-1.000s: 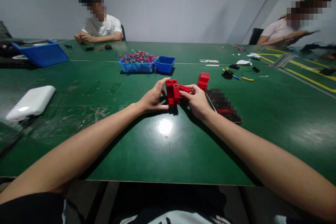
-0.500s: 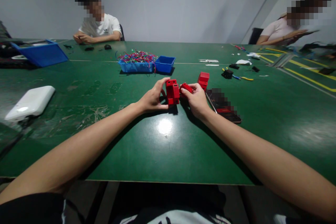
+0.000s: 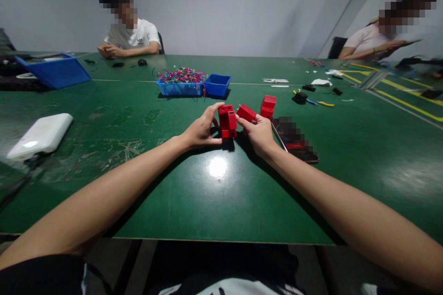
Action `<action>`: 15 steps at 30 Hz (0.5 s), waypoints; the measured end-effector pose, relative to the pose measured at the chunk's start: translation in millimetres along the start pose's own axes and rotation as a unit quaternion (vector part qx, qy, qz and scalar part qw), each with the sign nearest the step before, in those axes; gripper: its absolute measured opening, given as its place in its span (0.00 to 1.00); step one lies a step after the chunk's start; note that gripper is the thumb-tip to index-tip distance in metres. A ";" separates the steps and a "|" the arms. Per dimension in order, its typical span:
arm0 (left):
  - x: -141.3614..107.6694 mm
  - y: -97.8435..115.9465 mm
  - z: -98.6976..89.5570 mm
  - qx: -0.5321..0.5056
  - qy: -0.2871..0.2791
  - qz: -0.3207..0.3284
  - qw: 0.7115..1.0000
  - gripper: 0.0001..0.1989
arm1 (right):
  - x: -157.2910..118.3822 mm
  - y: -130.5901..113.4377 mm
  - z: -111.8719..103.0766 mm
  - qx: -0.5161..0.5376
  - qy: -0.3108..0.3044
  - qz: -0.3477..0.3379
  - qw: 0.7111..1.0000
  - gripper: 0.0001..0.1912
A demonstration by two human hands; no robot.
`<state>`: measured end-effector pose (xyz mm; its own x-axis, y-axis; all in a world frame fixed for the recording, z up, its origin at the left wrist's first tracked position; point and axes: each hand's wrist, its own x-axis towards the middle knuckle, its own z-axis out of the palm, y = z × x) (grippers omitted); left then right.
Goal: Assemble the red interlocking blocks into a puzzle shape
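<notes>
Between the thumb and fingers of my left hand point(image 3: 203, 126) is a red block-shaped housing point(image 3: 227, 122) with small round holes on its top; it stands upright at the table's middle. My right hand point(image 3: 259, 132) pinches a smaller red block point(image 3: 247, 113), tilted, just right of that housing. I cannot tell whether the two red pieces touch. Behind my right fingers stands another red block-shaped housing point(image 3: 268, 107). A dark phone-like slab point(image 3: 296, 143) lies beside my right wrist, partly blurred out.
A blue bin point(image 3: 180, 89) heaped with coloured wires stands ahead, beside a smaller blue bin point(image 3: 217, 85). A white box point(image 3: 40, 136) with a cable lies left. Cutters with yellow and blue handles point(image 3: 316, 102) lie right. Two people sit across the green table point(image 3: 214, 212).
My right fingers have turned the smaller red block so that it points more upward and a broader face shows. My left hand and its housing have stayed put.
</notes>
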<state>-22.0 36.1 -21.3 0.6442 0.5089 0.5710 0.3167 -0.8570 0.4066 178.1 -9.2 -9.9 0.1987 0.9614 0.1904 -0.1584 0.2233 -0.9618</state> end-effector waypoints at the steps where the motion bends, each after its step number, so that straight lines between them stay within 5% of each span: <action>1: 0.0 0.1 0.0 0.001 -0.001 0.001 1.000 0.54 | 0.6 1.5 -0.5 -0.003 0.000 -0.003 1.000 0.19; 7: 0.0 1.1 -0.5 0.002 0.002 0.014 1.000 0.53 | 4.3 9.5 -5.8 -0.036 -0.018 -0.006 0.999 0.27; 15: 0.3 0.9 -0.6 -0.001 0.002 0.011 1.000 0.53 | 1.9 3.2 -3.6 -0.051 -0.017 0.015 0.998 0.21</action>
<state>-22.0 35.6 -20.4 0.6484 0.4903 0.5824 0.3004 -0.8677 0.3960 181.4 -7.2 -13.4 0.1629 0.9727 0.1654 -0.0643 0.1777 -0.9820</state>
